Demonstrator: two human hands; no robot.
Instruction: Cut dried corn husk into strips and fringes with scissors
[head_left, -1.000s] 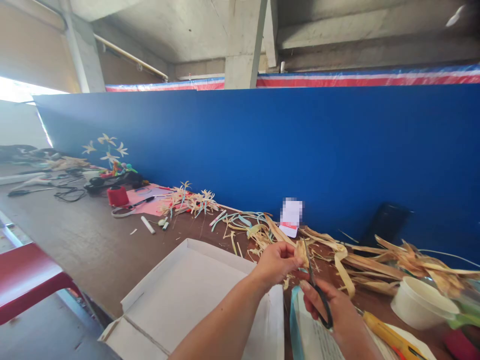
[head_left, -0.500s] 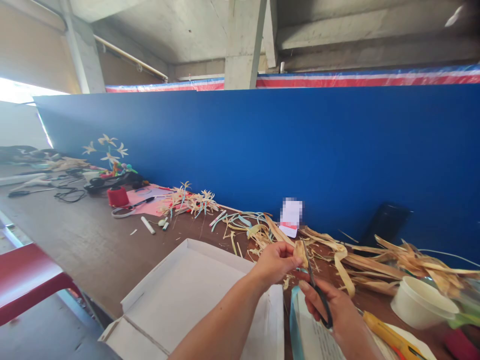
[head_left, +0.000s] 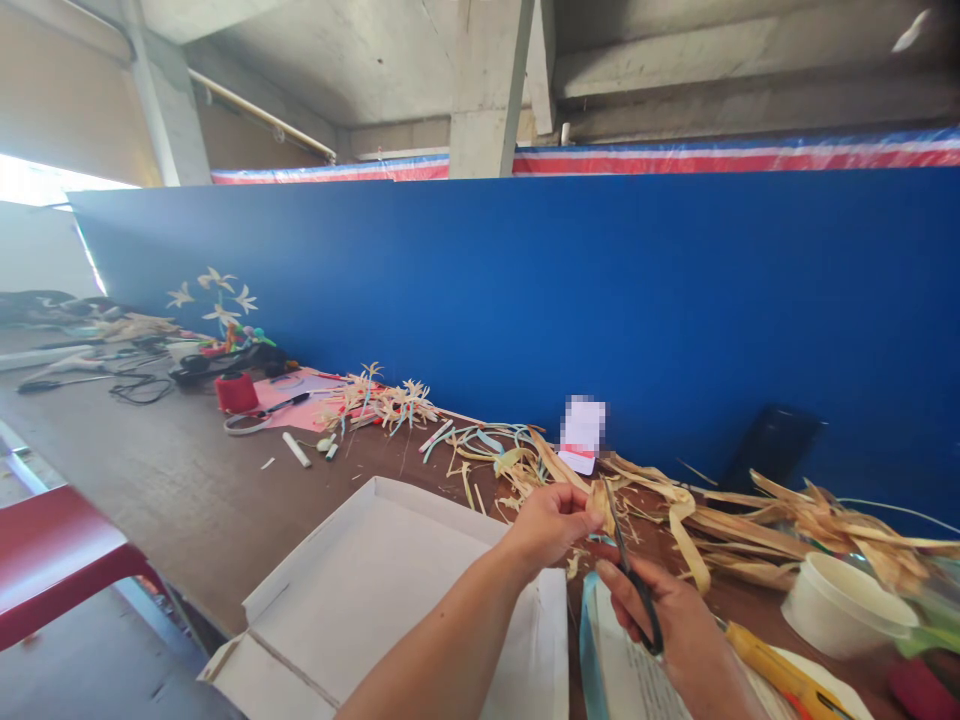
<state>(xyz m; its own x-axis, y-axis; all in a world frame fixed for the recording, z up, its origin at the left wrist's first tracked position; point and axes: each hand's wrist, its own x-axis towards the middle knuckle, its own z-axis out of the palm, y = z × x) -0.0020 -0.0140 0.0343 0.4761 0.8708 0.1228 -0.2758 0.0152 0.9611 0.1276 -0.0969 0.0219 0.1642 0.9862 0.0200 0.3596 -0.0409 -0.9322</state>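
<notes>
Between the thumb and fingers of my left hand (head_left: 553,522) is a small tan piece of dried husk (head_left: 599,505), held upright. My right hand (head_left: 664,610) grips dark-handled scissors (head_left: 646,612), whose blades point up along the right edge of the husk piece. Whether the blades are fully closed is too small to tell. Below my left forearm sits a white open box lid (head_left: 390,590). Under my right hand lies an open book or stack of printed pages (head_left: 626,665) with a light-blue edge.
Dried husk strips (head_left: 750,540) lie along the blue partition (head_left: 525,300). To the right are a white cup (head_left: 844,605) and a yellow-handled cutter (head_left: 780,670). Husk flowers (head_left: 397,403), a red thread spool (head_left: 236,392) and a red chair (head_left: 60,560) are leftward.
Both hands stay almost in place. The husk piece between my left fingers looks slightly narrower at its top, beside the scissor blades.
</notes>
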